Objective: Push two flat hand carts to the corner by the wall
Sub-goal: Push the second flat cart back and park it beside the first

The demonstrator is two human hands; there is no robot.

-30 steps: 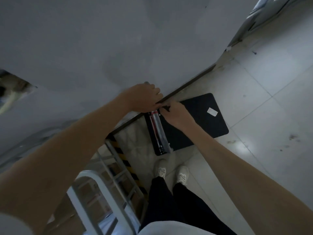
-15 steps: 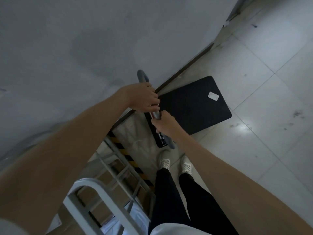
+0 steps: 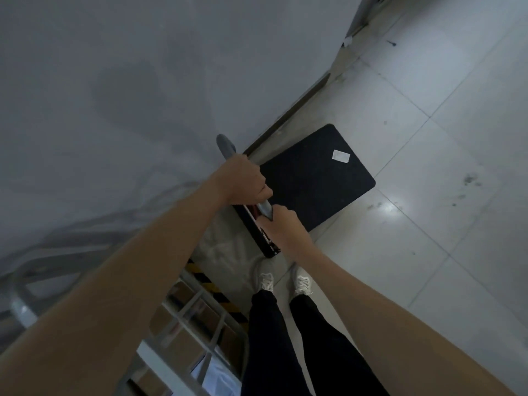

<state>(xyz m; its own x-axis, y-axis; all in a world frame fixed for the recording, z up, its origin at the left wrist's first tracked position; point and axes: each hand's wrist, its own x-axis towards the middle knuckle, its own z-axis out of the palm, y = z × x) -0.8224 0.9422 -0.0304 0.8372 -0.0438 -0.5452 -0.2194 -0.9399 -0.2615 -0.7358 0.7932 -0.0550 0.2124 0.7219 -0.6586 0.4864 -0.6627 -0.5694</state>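
A flat hand cart with a black deck (image 3: 314, 178) and a white label stands on the tiled floor beside the grey wall (image 3: 143, 81). Its grey handle bar (image 3: 225, 147) rises at the near end. My left hand (image 3: 243, 181) is closed around the upper part of the handle. My right hand (image 3: 281, 221) grips the handle's lower part, just below the left. Only one cart is in view.
A metal cage trolley with boxes (image 3: 194, 324) stands at my lower left, next to a yellow-black striped edge (image 3: 211, 284). A dark skirting strip (image 3: 288, 115) runs along the wall's foot. My feet (image 3: 281, 280) are right behind the cart.
The handle has come up from lying folded on the deck to standing upright in both hands. The view has shifted, and the cart sits a little farther from me.
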